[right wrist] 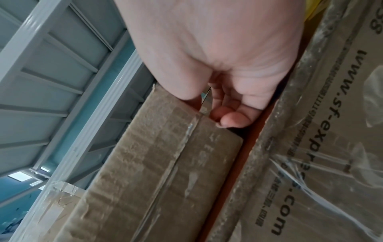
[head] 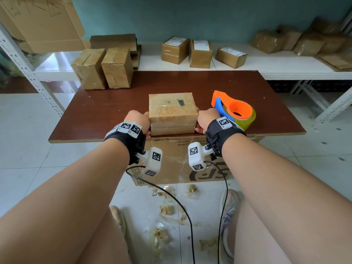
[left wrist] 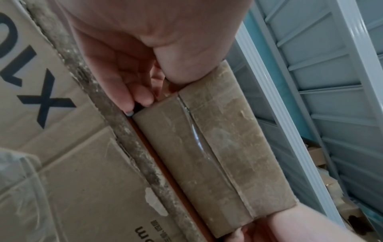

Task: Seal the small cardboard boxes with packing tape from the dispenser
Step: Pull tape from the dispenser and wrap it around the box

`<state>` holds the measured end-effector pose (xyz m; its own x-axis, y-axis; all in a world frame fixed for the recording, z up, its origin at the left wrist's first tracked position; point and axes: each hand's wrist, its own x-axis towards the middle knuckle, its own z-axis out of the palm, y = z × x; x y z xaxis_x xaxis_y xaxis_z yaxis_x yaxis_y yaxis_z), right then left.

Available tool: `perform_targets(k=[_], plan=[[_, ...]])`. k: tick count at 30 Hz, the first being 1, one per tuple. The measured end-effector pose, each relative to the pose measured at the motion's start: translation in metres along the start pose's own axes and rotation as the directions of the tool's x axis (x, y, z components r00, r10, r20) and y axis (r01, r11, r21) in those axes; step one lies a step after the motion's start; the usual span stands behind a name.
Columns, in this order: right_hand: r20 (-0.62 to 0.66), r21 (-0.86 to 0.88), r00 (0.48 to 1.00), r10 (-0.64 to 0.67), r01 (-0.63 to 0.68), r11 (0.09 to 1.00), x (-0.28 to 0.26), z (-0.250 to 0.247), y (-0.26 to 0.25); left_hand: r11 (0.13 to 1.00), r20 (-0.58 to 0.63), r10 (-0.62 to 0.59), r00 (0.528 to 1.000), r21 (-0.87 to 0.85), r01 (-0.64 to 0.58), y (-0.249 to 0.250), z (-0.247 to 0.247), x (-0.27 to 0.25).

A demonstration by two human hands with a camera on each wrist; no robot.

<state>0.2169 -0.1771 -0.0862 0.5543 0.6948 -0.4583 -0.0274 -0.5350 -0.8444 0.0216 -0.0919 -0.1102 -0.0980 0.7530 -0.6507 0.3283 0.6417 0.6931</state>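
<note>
A small cardboard box [head: 172, 111] with old tape and a torn label stands near the front edge of the brown table [head: 106, 111]. My left hand [head: 138, 119] grips its left end, thumb on top and fingers curled against the side [left wrist: 159, 86]. My right hand [head: 204, 119] grips the right end the same way [right wrist: 207, 106]. A taped seam runs along the box's front face [left wrist: 215, 155] [right wrist: 155, 172]. The orange and blue tape dispenser [head: 234, 109] with a clear roll lies on the table just right of my right hand.
Two taller boxes [head: 102, 68] stand at the table's back left corner. Labelled boxes [head: 200, 52] sit on the white shelf [head: 285, 65] behind. A large printed carton [head: 171, 161] sits under the table. Tape scraps [head: 165, 208] litter the floor; a metal rack post [head: 28, 69] is at left.
</note>
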Motion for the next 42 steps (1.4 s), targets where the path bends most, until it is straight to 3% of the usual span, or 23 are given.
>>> perform_targets(k=[2,6,8,10,12,14,17,20,26,27,29,31,32,34,37,40,42], plan=[[-0.019,0.020,1.000,0.022,-0.021,1.000,-0.005,0.000,-0.001,0.999,0.001,0.041,0.999,-0.035,-0.041,0.000,-0.002,-0.002],[0.017,0.125,0.996,0.091,-0.093,0.988,-0.016,-0.001,-0.005,0.990,-0.138,0.139,0.981,0.014,-0.138,0.002,-0.010,-0.023],[0.013,0.149,0.988,0.155,-0.155,0.977,-0.023,0.000,-0.012,0.976,-0.233,0.204,0.951,0.117,-0.181,0.005,-0.020,-0.032],[-0.017,0.046,0.993,0.120,-0.120,0.992,-0.028,-0.001,-0.022,0.942,-0.302,0.323,0.897,0.189,-0.276,0.007,-0.030,-0.040],[-0.037,0.014,0.999,0.020,-0.020,1.000,-0.032,-0.002,-0.029,0.883,-0.263,0.458,0.850,0.246,-0.399,0.009,-0.034,-0.048],[-0.017,0.020,0.999,-0.038,0.038,0.999,-0.034,-0.001,-0.032,0.836,-0.175,0.529,0.831,0.280,-0.473,0.008,-0.031,-0.053],[0.074,0.040,0.995,-0.063,0.060,0.997,-0.041,-0.003,-0.030,0.809,-0.057,0.544,0.837,0.300,-0.505,0.005,-0.017,-0.063],[0.142,-0.033,0.979,-0.150,0.156,0.987,-0.056,-0.008,-0.022,0.793,-0.026,0.562,0.827,0.302,-0.530,0.005,-0.008,-0.066],[0.376,-0.059,0.924,-0.074,0.103,0.993,-0.098,-0.008,-0.014,0.763,-0.049,0.606,0.794,0.316,-0.563,0.003,-0.003,-0.054],[0.356,-0.068,0.930,-0.097,0.129,0.989,-0.099,-0.010,-0.015,0.756,-0.040,0.616,0.787,0.312,-0.576,0.003,-0.004,-0.052],[0.178,-0.097,0.963,-0.202,0.222,0.970,-0.090,-0.016,-0.021,0.763,-0.005,0.621,0.784,0.233,-0.603,0.004,-0.005,-0.048],[0.041,-0.166,0.946,-0.322,0.324,0.931,-0.078,-0.022,-0.027,0.769,0.072,0.618,0.783,0.149,-0.621,0.005,-0.005,-0.046],[0.031,-0.219,0.932,-0.361,0.359,0.907,-0.075,-0.023,-0.028,0.763,0.112,0.622,0.775,0.138,-0.632,0.004,-0.004,-0.046],[0.082,-0.319,0.921,-0.382,0.387,0.865,-0.065,-0.023,-0.026,0.736,0.157,0.639,0.753,0.162,-0.658,0.001,0.001,-0.047],[0.218,-0.403,0.933,-0.287,0.353,0.844,-0.059,-0.007,-0.016,0.677,0.166,0.675,0.719,0.251,-0.692,-0.003,0.007,-0.049],[0.265,-0.479,0.893,-0.364,0.450,0.754,-0.021,0.010,0.000,0.656,0.118,0.690,0.714,0.314,-0.686,-0.002,0.010,-0.049],[0.279,-0.478,0.880,-0.386,0.475,0.739,0.001,0.017,0.006,0.665,0.097,0.691,0.716,0.301,-0.683,-0.001,0.010,-0.048]])
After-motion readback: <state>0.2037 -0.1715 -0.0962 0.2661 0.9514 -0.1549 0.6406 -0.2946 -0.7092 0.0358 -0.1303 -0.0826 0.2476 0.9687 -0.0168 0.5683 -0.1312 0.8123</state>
